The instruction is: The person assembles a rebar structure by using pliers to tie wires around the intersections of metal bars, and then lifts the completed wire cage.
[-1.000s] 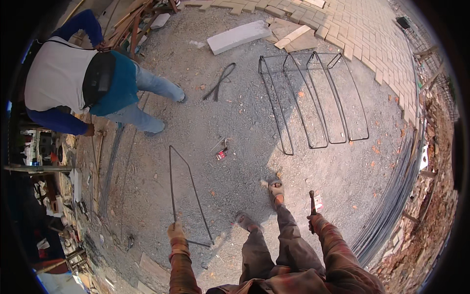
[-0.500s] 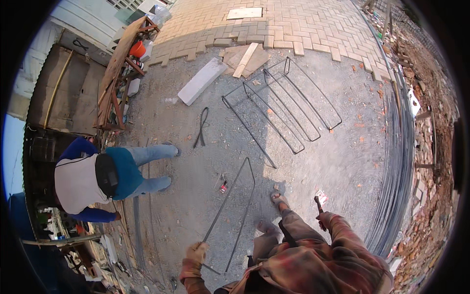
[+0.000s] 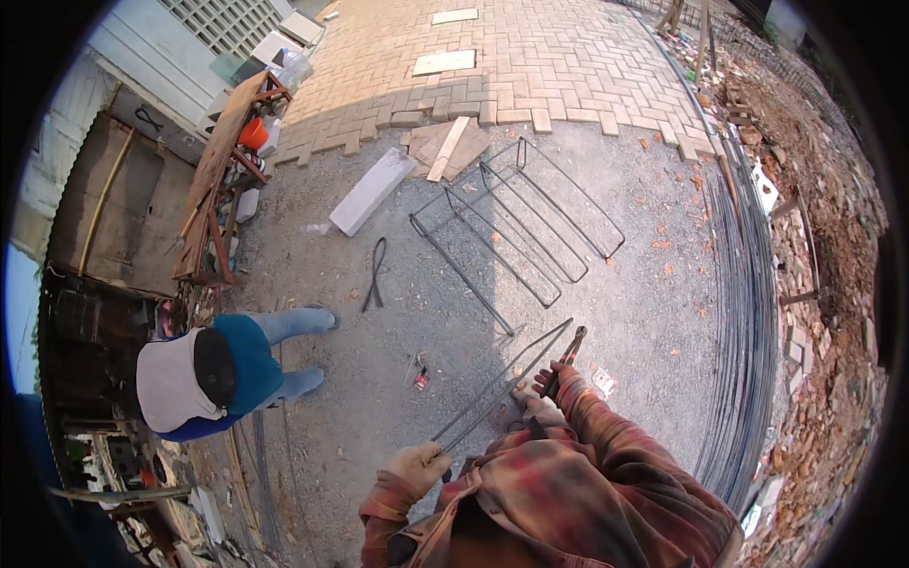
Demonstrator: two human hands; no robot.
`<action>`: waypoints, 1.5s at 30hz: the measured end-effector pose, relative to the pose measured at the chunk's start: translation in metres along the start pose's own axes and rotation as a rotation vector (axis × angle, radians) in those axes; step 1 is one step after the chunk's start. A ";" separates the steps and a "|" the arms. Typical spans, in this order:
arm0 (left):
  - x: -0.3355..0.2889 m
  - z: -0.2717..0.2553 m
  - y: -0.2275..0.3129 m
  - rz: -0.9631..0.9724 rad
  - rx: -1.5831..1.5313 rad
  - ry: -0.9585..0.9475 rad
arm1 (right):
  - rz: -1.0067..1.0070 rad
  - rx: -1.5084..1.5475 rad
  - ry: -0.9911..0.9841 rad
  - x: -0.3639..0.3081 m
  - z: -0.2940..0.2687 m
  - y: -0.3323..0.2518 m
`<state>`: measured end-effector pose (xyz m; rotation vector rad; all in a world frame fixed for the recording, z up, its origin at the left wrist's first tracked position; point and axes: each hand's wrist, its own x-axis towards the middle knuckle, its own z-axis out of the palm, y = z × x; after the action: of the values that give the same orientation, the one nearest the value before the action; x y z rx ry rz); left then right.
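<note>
My left hand, in a light glove, is closed around a bent steel rod. From there the rod slants up to the right and narrows to a bend. In my right hand is a pair of dark pincers with reddish handles, fingers wrapped round them. The head of the pincers is beside the rod's far bend; I cannot tell whether they touch. Ahead on the gravel lies a frame of several bent steel rods.
Long steel bars lie bundled at the right, beside rubble. A person bends over at the left. A concrete block, a looped dark cord and boards lie ahead, before the paving.
My left hand has swung the bent rod rightward. My right hand has brought the pincers up and left, close to its far end. The person at the left stoops lower.
</note>
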<state>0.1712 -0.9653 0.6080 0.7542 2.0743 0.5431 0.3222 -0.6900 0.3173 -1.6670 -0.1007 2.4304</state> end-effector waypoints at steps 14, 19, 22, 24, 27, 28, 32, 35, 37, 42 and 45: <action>0.018 0.031 -0.049 0.069 -0.140 -0.224 | -0.320 0.082 0.042 -0.070 -0.016 -0.022; 0.021 0.034 -0.042 0.039 -0.028 -0.244 | -0.371 0.263 -0.149 -0.106 -0.033 -0.032; 0.036 0.047 -0.071 0.051 -0.004 -0.218 | -0.394 0.296 -0.247 -0.131 -0.024 -0.036; 0.043 0.047 -0.062 0.038 0.031 -0.216 | -0.418 0.277 -0.277 -0.139 -0.018 -0.040; 0.061 0.056 -0.059 -0.088 0.288 -0.226 | -0.443 0.245 -0.293 -0.136 -0.012 -0.042; 0.071 0.059 -0.055 -0.106 0.375 -0.304 | -0.420 0.194 -0.308 -0.137 -0.011 -0.045; 0.105 0.080 0.016 -0.032 0.257 -0.329 | -0.360 0.118 -0.303 -0.144 0.004 -0.048; 0.150 0.115 0.054 0.188 -0.086 -0.298 | -0.305 0.039 -0.372 -0.154 0.024 -0.058; 0.181 0.137 0.075 0.168 -0.212 -0.272 | -0.282 -0.034 -0.440 -0.164 0.029 -0.075; 0.204 0.177 0.127 0.185 -0.225 0.010 | -0.523 -0.440 -0.125 -0.146 -0.018 -0.154; 0.208 0.188 0.142 0.145 -0.129 0.163 | -0.678 -0.677 -0.130 -0.153 -0.065 -0.188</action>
<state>0.2752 -0.7008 0.4729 0.8106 2.1195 0.8355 0.4583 -0.5391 0.4651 -1.3294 -1.3848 2.0463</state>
